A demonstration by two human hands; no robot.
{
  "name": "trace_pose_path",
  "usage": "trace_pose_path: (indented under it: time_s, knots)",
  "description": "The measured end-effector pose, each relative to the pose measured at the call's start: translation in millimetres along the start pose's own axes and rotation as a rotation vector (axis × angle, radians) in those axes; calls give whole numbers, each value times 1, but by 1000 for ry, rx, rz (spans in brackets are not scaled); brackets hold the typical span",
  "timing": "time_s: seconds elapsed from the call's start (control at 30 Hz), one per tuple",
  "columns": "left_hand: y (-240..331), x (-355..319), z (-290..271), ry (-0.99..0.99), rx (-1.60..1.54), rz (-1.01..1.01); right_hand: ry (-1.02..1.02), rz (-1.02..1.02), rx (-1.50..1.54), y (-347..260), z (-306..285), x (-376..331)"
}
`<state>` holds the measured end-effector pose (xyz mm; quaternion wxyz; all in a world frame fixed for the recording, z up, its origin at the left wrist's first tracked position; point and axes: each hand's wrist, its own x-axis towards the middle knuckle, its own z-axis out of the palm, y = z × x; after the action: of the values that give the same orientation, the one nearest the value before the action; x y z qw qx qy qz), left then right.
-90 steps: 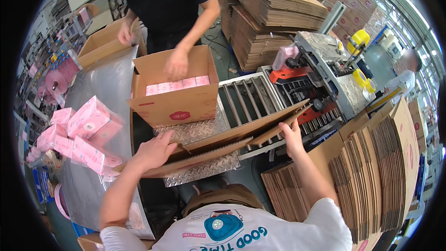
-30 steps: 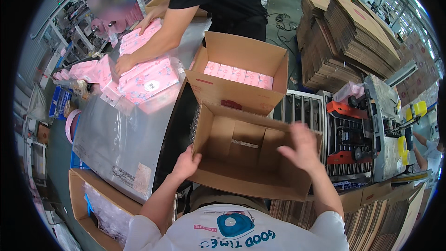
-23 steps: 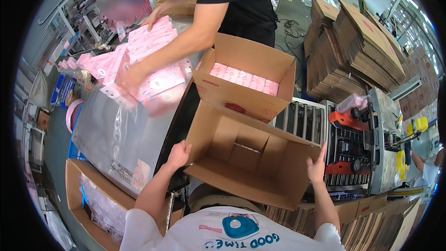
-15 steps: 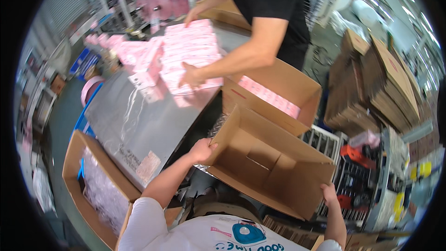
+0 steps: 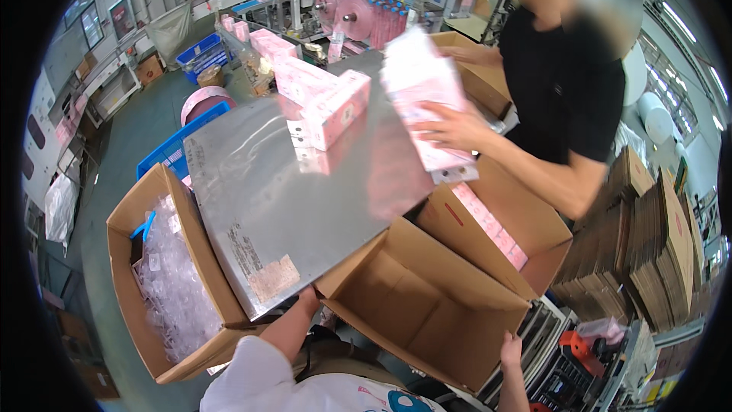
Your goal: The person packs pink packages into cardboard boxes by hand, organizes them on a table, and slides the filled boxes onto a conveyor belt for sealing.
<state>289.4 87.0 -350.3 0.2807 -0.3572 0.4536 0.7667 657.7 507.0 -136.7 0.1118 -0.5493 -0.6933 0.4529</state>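
Note:
An open cardboard box (image 5: 427, 297) is in front of me, tilted, its bare inside facing up. My left hand (image 5: 308, 300) grips its left end beside the metal table's near corner; those fingers are partly hidden. My right hand (image 5: 512, 352) is closed on the box's right end, thumb along the edge. Against its far side is another cardboard box (image 5: 545, 263) with a row of pink packs (image 5: 488, 225) inside. Across the table, a co-worker in a black shirt holds a block of pink-and-white packs (image 5: 427, 99) between both hands, above the tabletop.
The metal table (image 5: 297, 214) carries more pink packs (image 5: 335, 111) at its far side. At my left stands a cardboard box (image 5: 164, 358) of crumpled clear plastic. Flattened cartons (image 5: 656, 248) are stacked at the right, near a rack with red-and-black tools (image 5: 583, 358).
The co-worker has lifted the block of packs off the table and moved it toward the boxes. My view has shifted left. My hands remain at the box's two ends.

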Motion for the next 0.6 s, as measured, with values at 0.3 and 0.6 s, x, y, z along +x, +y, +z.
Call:
trace_pose_path:
  time_s: [0.3,0.6]
  knots:
    - [299,-196,148,-1154,1468,64,408,-563,43,-194,74,-24]
    - [445,30,410,-21,1669,933,-333,-747,-356,-450,347,63]
